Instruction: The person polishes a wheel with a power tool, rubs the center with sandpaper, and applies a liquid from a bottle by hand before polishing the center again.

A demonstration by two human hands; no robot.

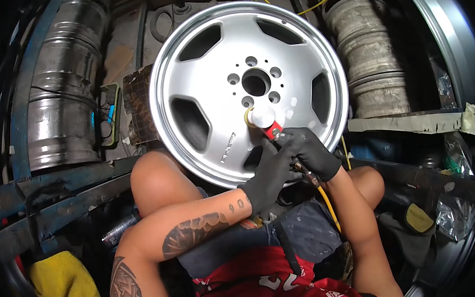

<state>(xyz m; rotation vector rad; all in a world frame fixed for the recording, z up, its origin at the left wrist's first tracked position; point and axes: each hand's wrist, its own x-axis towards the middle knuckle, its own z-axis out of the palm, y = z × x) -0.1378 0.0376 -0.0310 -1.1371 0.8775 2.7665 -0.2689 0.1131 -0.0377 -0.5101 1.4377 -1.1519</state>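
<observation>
A silver alloy wheel rim (207,50) lies face-up in front of my knees, with dark window openings and a round centre bore. Both my hands wear black gloves and are closed together around the handle of a small air polisher (272,129) with a red body. Its round silver head rests over the spoke face just below the bore, a yellowish pad edge showing at its left. My left hand (270,175) wraps the handle from the left and below. From the right, my right hand (311,151) grips it, fingers overlapping the left. A yellow air hose (329,208) trails from the handle's rear.
Stacked metal rims stand at the left (65,89) and right (366,49). A dark block (140,103) sits by the wheel's left edge. Metal frame bars (79,191) cross beside my knees. A yellow cloth (67,290) hangs lower left; crumpled foil (454,218) lies lower right.
</observation>
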